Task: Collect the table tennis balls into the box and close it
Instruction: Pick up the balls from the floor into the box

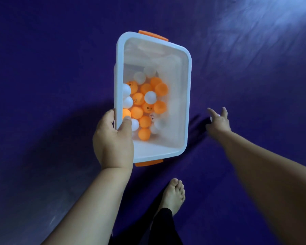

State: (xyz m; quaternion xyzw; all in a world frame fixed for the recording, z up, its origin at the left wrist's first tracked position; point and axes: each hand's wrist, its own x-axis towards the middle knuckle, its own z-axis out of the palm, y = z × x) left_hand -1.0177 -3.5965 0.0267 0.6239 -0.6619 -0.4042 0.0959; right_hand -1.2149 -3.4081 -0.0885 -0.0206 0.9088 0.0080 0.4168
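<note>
A white translucent plastic box (188, 103) with orange latches at both short ends hangs above the purple floor, without a lid. My left hand (113, 140) grips its left rim, thumb inside the box and fingers outside. Several orange and white table tennis balls (145, 103) lie piled in its near left part. My right hand (218, 120) stretches out low to the right of the box, fingers spread and pointing away from me. A small white patch, perhaps a ball (218, 115), shows under its fingers; most of it is hidden.
Wrinkled purple cloth (51, 76) covers the floor all around. My bare foot (174, 193) and a black trouser leg stand just below the box. No lid is in view.
</note>
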